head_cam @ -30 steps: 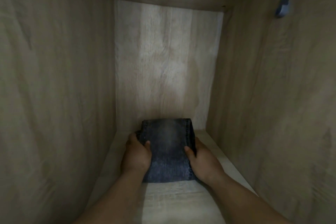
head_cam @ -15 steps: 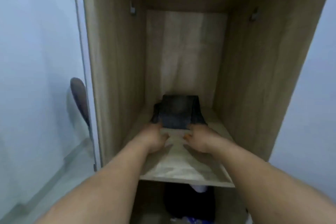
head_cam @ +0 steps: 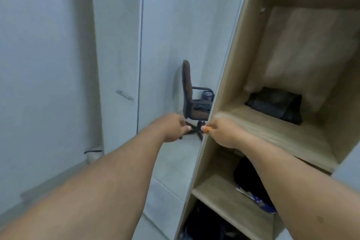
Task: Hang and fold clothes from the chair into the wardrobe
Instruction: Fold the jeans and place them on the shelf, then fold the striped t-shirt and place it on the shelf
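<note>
Both hands now withdrawn from shelf: left hand (head_cam: 173, 127) and right hand (head_cam: 222, 132) held loosely curled, nothing gripped. Folded jeans (head_cam: 274, 104) left at back of wardrobe shelf (head_cam: 288, 138). View turned toward chair (head_cam: 191, 101); dark garment seen on seat, judged next to be fetched.

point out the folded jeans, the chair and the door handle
folded jeans (head_cam: 275, 105), head view, middle of the dark bundle on the shelf
chair (head_cam: 187, 85), head view, its backrest
door handle (head_cam: 124, 95), head view, middle of the bar
</note>
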